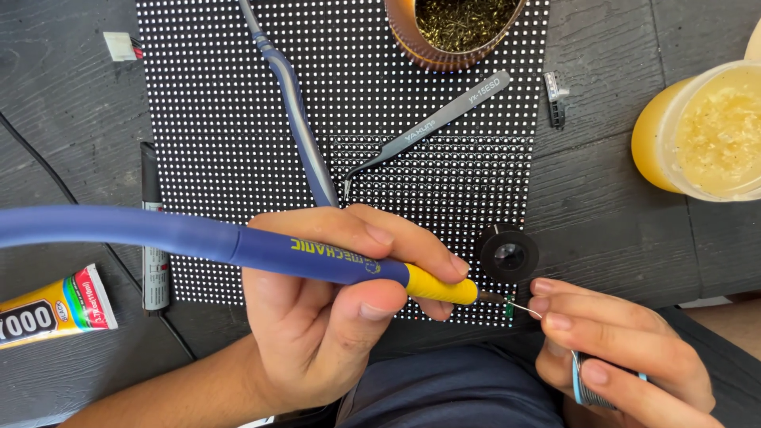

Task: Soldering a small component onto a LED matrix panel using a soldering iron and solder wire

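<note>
nearby, tweezers (432,127) beside lens (507,254)

Tweezers: black angled metal tweezers (432,127) lay on the dotted panel.
Bowl: brown round bowl of brass-coloured shavings (453,30) sat at the panel's top edge.
Tub: yellow translucent tub of pale paste (701,131) stood at far right.
Glue: yellow-labelled glue tube (55,307) lay at left on the dark wooden table (63,119).
Marker: black marker pen (153,230) lay beside the panel's left edge.
Connector: small white connector (120,46) rested at upper left.

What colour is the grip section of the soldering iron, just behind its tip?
Yellow, on a blue handle: soldering iron, held in the left hand. Head view.
</note>
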